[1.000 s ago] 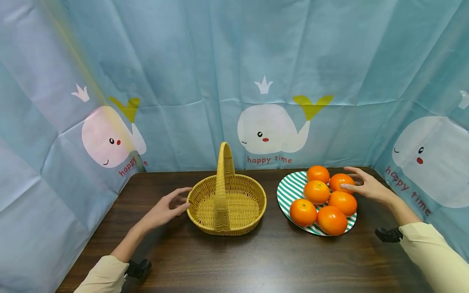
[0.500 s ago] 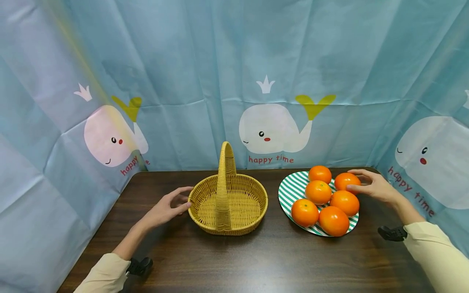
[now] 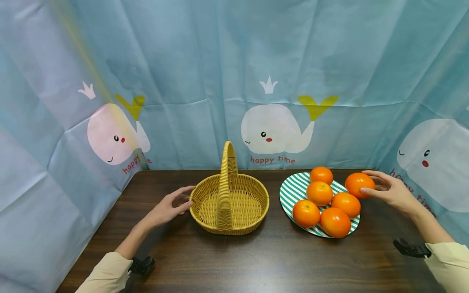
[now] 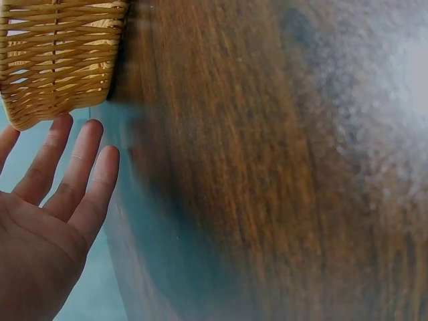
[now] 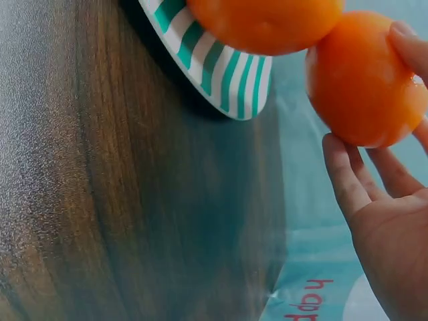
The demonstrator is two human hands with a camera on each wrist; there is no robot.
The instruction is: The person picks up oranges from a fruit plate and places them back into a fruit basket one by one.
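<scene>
My right hand [image 3: 397,196] holds an orange [image 3: 358,185] between thumb and fingertips, just off the back right edge of a green-and-white striped plate [image 3: 292,190]. In the right wrist view, fingertips and thumb surround the held orange [image 5: 364,83], and another orange [image 5: 267,20] on the plate overlaps its edge. Several more oranges [image 3: 335,222] lie grouped on the plate. At the left, the fingertips of my left hand [image 3: 165,209] touch the side of a yellow woven basket [image 3: 224,195] with a tall arched handle. Seen from the left wrist, its fingers [image 4: 80,157] extend loosely toward the weave.
Basket and plate stand side by side on a dark wooden table [image 3: 256,264], the basket left of the plate. A blue curtain [image 3: 183,81] with whale prints hangs behind the table and along both sides.
My right hand has taken hold of the back right orange and moved it rightward, away from the others. The left hand stays at the basket. The view has shifted slightly.
</scene>
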